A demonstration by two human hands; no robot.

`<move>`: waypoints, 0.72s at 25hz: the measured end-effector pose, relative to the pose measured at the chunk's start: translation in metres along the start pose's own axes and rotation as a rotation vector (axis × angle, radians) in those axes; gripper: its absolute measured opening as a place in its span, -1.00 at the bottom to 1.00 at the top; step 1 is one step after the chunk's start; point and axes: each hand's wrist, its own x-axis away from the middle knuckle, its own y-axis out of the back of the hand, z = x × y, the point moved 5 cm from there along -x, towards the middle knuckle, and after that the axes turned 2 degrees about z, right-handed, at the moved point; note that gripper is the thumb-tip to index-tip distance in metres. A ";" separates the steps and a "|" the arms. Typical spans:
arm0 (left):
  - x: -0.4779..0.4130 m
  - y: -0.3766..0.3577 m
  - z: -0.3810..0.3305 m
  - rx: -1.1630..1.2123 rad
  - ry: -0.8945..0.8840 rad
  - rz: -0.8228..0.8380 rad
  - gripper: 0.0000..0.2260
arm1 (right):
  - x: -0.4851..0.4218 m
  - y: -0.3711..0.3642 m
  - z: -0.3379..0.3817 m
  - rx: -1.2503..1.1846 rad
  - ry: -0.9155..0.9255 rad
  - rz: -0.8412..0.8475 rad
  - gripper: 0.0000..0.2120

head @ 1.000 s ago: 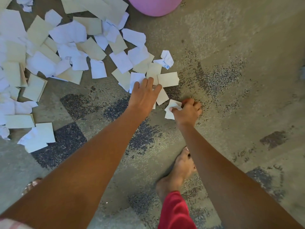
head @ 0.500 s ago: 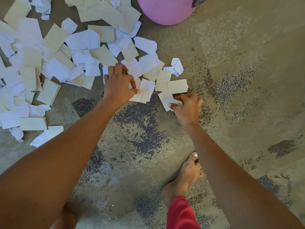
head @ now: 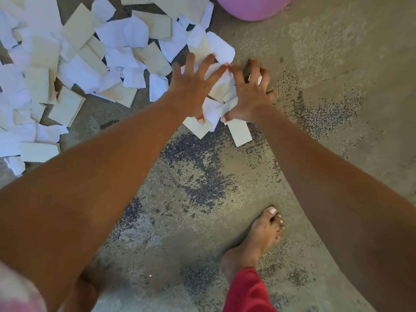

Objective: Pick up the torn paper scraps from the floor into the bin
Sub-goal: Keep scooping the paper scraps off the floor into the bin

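Torn white and cream paper scraps (head: 78, 64) lie spread over the grey floor at the upper left. A small heap of scraps (head: 219, 91) is bunched between my two hands. My left hand (head: 191, 91) presses on the heap's left side with its fingers spread and straight, thumb on a cream scrap. My right hand (head: 249, 95) claws over the right side, fingers bent round the scraps and thumb pinching them. One cream strip (head: 240, 134) pokes out below my right thumb. The pink rounded bin (head: 252, 7) shows at the top edge, just beyond my hands.
My bare right foot (head: 258, 239) stands on the floor below my right arm, with a red trouser leg (head: 247, 291) above it. The concrete floor (head: 326, 154) is worn, with dark speckled patches.
My hands have come together. The left hand swept right from the big spread, pushing scraps toward the right hand, which moved up and now claws over the gathered heap.
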 end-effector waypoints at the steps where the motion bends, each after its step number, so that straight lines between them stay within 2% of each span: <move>1: 0.002 -0.001 -0.002 -0.031 -0.018 0.003 0.24 | 0.004 -0.003 0.003 0.013 0.009 -0.003 0.17; 7: 0.036 -0.016 -0.022 -0.148 -0.040 0.023 0.13 | 0.038 -0.040 0.004 0.100 0.013 0.045 0.22; 13: 0.031 -0.008 -0.031 -0.044 0.036 0.101 -0.09 | 0.065 -0.060 0.002 0.033 -0.057 -0.128 -0.18; 18: 0.035 -0.013 -0.031 -0.022 0.089 0.143 -0.36 | 0.060 -0.059 -0.011 -0.127 -0.094 -0.034 -0.14</move>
